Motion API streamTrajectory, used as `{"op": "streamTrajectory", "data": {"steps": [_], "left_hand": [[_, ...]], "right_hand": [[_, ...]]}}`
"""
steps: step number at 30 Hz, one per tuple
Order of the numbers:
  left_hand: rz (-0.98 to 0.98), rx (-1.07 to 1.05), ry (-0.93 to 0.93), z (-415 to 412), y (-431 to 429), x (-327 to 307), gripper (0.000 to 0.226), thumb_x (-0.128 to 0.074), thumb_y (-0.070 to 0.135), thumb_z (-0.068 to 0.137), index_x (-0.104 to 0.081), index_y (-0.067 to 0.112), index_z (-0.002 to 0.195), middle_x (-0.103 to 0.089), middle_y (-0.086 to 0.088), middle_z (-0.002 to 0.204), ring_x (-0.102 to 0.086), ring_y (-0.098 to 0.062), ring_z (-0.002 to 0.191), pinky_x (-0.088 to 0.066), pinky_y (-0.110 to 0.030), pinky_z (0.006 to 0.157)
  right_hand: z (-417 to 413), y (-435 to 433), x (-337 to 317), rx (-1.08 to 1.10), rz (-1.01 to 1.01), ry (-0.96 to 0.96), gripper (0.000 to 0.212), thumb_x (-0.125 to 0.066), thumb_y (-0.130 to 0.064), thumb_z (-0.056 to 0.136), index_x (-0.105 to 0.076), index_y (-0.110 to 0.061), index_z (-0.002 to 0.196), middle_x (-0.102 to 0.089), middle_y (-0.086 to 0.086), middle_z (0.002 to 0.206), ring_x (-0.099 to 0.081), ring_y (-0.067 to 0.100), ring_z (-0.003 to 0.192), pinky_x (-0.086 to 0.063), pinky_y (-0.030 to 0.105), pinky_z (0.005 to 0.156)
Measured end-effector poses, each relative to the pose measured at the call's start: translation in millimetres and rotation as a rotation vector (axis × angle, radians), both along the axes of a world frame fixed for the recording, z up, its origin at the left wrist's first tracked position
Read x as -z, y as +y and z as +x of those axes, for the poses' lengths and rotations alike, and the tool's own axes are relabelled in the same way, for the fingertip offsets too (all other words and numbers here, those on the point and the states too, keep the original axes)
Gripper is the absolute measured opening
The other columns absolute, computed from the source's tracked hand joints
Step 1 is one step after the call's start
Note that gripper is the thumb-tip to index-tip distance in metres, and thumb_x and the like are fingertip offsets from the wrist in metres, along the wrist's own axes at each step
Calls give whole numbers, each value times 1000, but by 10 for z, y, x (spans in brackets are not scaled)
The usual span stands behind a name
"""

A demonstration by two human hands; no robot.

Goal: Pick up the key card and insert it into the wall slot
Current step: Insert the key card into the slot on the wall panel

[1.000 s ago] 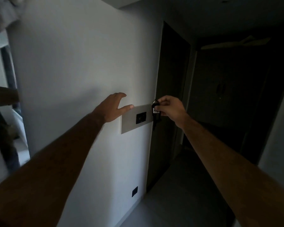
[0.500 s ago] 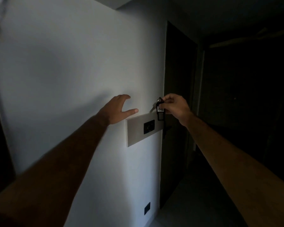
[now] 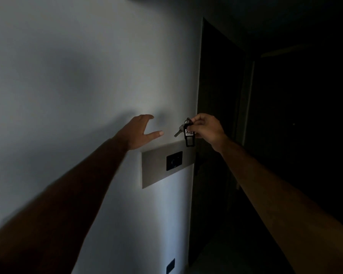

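My right hand [image 3: 204, 126] pinches a black key card tag [image 3: 189, 137] with a white label, a ring and a metal key [image 3: 178, 132] hanging off it. The tag hangs just above the right end of a grey wall plate [image 3: 154, 167], which carries a small black slot unit [image 3: 174, 160]. My left hand [image 3: 139, 132] rests flat on the white wall just above the plate's left end, fingers spread, holding nothing. The room is dim.
A dark door frame [image 3: 196, 135] runs down the wall's edge right of the plate, with a dark doorway and corridor beyond. A small black socket [image 3: 170, 266] sits low on the wall.
My right hand has lifted the tag a little, so it now hangs above the plate instead of beside it. The view has shifted right and closer to the wall. My left hand stays on the wall.
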State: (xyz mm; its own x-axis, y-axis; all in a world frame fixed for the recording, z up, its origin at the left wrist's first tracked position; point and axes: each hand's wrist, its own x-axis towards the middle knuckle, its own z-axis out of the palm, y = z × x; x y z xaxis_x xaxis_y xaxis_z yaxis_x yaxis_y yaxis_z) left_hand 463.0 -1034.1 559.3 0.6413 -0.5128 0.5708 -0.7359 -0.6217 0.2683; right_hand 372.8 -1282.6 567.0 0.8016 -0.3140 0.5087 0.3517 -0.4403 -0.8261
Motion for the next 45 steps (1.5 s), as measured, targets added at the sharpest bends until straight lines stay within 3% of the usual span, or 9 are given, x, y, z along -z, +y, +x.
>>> {"op": "streamTrajectory", "data": {"steps": [7, 12, 16, 21, 27, 32, 37, 40, 45], "left_hand": [[-38, -26, -51, 231, -488, 0, 86, -59, 67, 88, -38, 16, 153, -43, -9, 159, -39, -25, 146, -31, -38, 118], [-7, -56, -38, 478, -700, 18, 88, -60, 68, 87, -37, 16, 154, -42, -9, 160, -39, -25, 147, -32, -40, 118], [21, -73, -34, 743, -782, -9, 90, -58, 71, 86, -36, 18, 155, -41, -7, 160, -38, -24, 147, -32, -40, 119], [55, -100, -19, 1134, -869, -61, 93, -57, 74, 85, -34, 19, 156, -38, -7, 163, -33, -25, 150, -29, -42, 123], [80, -118, -66, 1522, -1029, 25, 94, -56, 75, 82, -39, 17, 154, -42, -9, 159, -33, -25, 150, -28, -39, 123], [135, -167, -130, 1762, -1210, 88, 105, -41, 86, 76, -44, 12, 151, -47, -12, 155, -37, -28, 147, -30, -41, 122], [149, -242, -169, 1957, -1408, 112, 102, -40, 86, 80, -45, 11, 150, -46, -13, 155, -35, -29, 149, -28, -40, 124], [158, -279, -168, 1973, -1593, 121, 95, -46, 77, 85, -43, 9, 151, -44, -14, 157, -33, -29, 149, -24, -36, 123], [142, -319, -206, 2038, -1840, 176, 88, -55, 69, 88, -42, 9, 152, -42, -14, 158, -34, -26, 149, -19, -26, 119]], "right_hand": [[345, -556, 41, -50, 15, -79, 22, -74, 4, 80, -64, -12, 90, -70, 5, 83, -68, 13, 72, -56, 20, 58], [702, -783, 121, -86, 1, -61, 26, -73, 6, 80, -61, -17, 84, -67, 5, 80, -66, 14, 70, -55, 20, 55], [1049, -845, 126, -91, 19, -75, 27, -71, 7, 80, -58, -16, 82, -63, 9, 81, -63, 18, 70, -53, 25, 54], [1497, -922, 172, -99, 9, -39, 30, -73, 6, 77, -60, -20, 81, -65, 13, 86, -65, 28, 82, -56, 42, 72], [1921, -1076, 343, -172, 21, 37, 31, -72, 10, 78, -61, -9, 99, -67, 4, 81, -66, 19, 75, -55, 32, 67], [2224, -1305, 392, -226, 19, 40, 54, -68, 14, 79, -61, -11, 126, -68, 4, 85, -67, 16, 79, -57, 34, 73], [2507, -1589, 326, -265, -67, -1, 45, -71, 11, 77, -69, -24, 105, -74, 11, 96, -71, 24, 91, -58, 39, 84], [2658, -1773, 322, -302, -98, 6, 41, -73, 8, 77, -70, -18, 108, -74, 20, 103, -71, 26, 94, -58, 39, 83], [2932, -2053, 364, -356, -151, -4, 37, -78, 1, 76, -71, -30, 94, -73, 4, 86, -72, 13, 81, -60, 29, 72]]}}
